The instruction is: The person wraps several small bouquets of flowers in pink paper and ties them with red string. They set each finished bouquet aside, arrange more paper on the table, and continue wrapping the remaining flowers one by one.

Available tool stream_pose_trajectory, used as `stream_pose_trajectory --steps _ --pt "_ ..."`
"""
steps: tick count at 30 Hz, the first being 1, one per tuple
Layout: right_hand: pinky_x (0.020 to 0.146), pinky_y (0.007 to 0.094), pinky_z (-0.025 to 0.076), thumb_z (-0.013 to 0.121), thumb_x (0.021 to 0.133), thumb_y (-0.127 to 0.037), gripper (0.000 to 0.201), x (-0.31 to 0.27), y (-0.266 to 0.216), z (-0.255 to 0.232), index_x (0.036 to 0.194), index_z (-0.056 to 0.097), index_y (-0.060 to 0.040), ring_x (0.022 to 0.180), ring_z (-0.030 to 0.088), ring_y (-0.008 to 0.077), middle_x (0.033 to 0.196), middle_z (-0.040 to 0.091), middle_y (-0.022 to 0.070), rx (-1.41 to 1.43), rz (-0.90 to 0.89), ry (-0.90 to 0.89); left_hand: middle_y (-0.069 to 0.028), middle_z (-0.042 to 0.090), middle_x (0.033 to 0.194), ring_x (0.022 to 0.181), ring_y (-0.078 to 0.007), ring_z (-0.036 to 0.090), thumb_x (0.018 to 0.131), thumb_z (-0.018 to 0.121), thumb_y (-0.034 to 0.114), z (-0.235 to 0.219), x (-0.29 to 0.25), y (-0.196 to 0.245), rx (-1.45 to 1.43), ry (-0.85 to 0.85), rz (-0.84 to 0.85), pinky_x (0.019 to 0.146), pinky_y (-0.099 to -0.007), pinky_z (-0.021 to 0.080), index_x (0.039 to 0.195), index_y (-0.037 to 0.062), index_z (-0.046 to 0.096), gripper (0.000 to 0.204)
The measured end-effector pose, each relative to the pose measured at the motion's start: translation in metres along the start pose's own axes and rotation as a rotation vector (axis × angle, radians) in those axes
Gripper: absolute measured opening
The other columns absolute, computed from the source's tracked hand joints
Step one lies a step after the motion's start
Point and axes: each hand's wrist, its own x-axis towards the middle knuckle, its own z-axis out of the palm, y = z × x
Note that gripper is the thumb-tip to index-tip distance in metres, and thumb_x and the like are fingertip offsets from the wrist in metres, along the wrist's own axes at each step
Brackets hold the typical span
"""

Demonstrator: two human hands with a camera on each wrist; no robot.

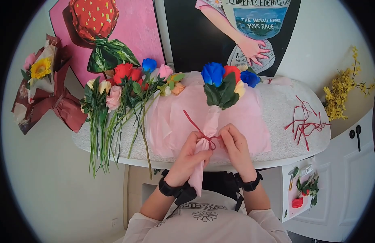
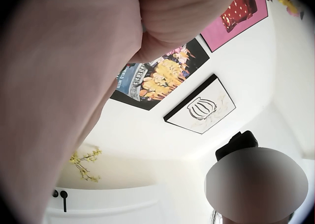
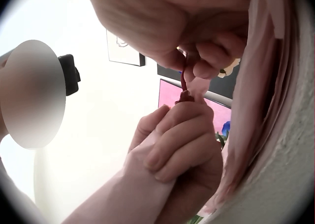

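Note:
In the head view, a bouquet of artificial blue (image 1: 213, 74) and red roses with green leaves points away from me, its stems wrapped in pink paper (image 1: 212, 121). My left hand (image 1: 190, 156) grips the wrapped handle, whose pink tail hangs below the palm. A thin red ribbon (image 1: 192, 120) circles the wrap near the left fingers, one end sticking up to the left and a loop at the front. My right hand (image 1: 235, 148) pinches the ribbon's other end; the right wrist view shows this ribbon (image 3: 183, 81) taut between both hands. Pink wrap fills much of the left wrist view.
Pink wrapping sheets (image 1: 250, 129) lie under the bouquet on the white table (image 1: 282, 141). Loose artificial flowers (image 1: 114, 99) with long stems lie left, beside a brown-wrapped bouquet (image 1: 66, 105). Spare red ribbons (image 1: 305, 125) lie right. A lower shelf (image 1: 291, 206) bears flower pieces.

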Motion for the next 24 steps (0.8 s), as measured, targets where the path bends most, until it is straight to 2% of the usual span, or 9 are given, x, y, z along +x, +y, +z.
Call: stream_pose_trajectory --steps 5,8,12,15,18,21,22,24 --pt "0.062 0.0223 0.037 0.05 0.1 -0.012 0.014 -0.003 -0.006 -0.003 0.091 0.053 -0.0017 0.068 0.042 0.0067 0.075 0.047 -0.0008 -0.047 -0.04 -0.088 -0.002 0.053 0.079 0.059 -0.0077 0.05 0.084 0.057 -0.001 0.004 -0.001 0.002 0.025 -0.022 0.001 0.052 -0.0208 0.038 0.113 0.0035 0.046 0.032" --pt "0.06 0.0214 0.033 0.048 0.102 -0.016 0.018 -0.009 -0.01 -0.01 0.089 0.051 -0.0046 0.065 0.038 0.0064 0.077 0.044 -0.0016 0.115 -0.145 0.009 -0.0019 0.052 0.077 0.058 -0.0075 0.048 0.085 0.057 0.0 -0.005 0.002 -0.004 -0.087 0.006 0.007 0.052 -0.0211 0.038 0.113 0.004 0.046 0.03" --pt "0.056 0.0205 0.026 0.045 0.105 -0.027 0.028 -0.001 -0.013 -0.02 0.083 0.044 -0.0094 0.061 0.031 0.005 0.076 0.042 -0.0017 0.563 -0.198 0.091 -0.0015 0.052 0.077 0.059 -0.0077 0.047 0.087 0.058 0.002 -0.007 0.002 -0.006 -0.105 -0.014 -0.003 0.054 -0.0208 0.037 0.113 0.0042 0.046 0.029" --pt "0.057 0.0196 0.026 0.044 0.105 -0.025 0.028 0.0 -0.014 -0.026 0.083 0.044 -0.0087 0.062 0.034 0.0046 0.077 0.044 -0.0014 0.492 -0.161 0.178 -0.0015 0.052 0.078 0.061 -0.0071 0.048 0.089 0.058 0.004 0.005 0.0 -0.007 0.092 0.078 0.068 0.055 -0.0205 0.037 0.114 0.0038 0.046 0.028" --pt "0.059 0.0192 0.033 0.047 0.104 -0.02 0.02 -0.006 -0.022 -0.021 0.09 0.051 -0.0062 0.065 0.042 0.0052 0.081 0.05 -0.0003 0.42 -0.208 0.145 -0.0017 0.055 0.082 0.064 -0.0062 0.049 0.092 0.06 0.007 0.004 0.003 -0.009 0.06 0.076 0.05 0.056 -0.0198 0.038 0.113 0.0037 0.048 0.024" --pt "0.063 0.0203 0.04 0.05 0.102 -0.014 0.013 -0.018 -0.032 -0.012 0.101 0.057 -0.0031 0.071 0.05 0.0066 0.089 0.056 0.0024 0.179 -0.244 -0.028 -0.0007 0.058 0.091 0.07 -0.0049 0.052 0.095 0.061 0.011 0.003 0.013 -0.021 0.22 0.062 0.189 0.062 -0.0196 0.042 0.115 0.0037 0.049 0.024" --pt "0.065 0.0223 0.043 0.058 0.096 -0.007 0.015 -0.015 -0.031 -0.009 0.11 0.06 -0.0024 0.074 0.054 0.0083 0.097 0.059 0.005 0.099 -0.355 -0.077 -0.0011 0.059 0.091 0.07 -0.0054 0.053 0.095 0.061 0.011 0.004 0.013 -0.019 0.161 0.057 0.145 0.062 -0.0198 0.043 0.114 0.0037 0.049 0.023" --pt "0.064 0.0235 0.044 0.061 0.091 -0.002 0.016 -0.012 -0.039 -0.001 0.107 0.06 -0.0025 0.073 0.055 0.0094 0.101 0.059 0.0065 -0.008 -0.384 0.038 -0.002 0.061 0.091 0.071 -0.0062 0.054 0.096 0.061 0.012 0.003 0.01 -0.012 0.044 0.05 0.06 0.063 -0.0202 0.044 0.113 0.0036 0.051 0.021"
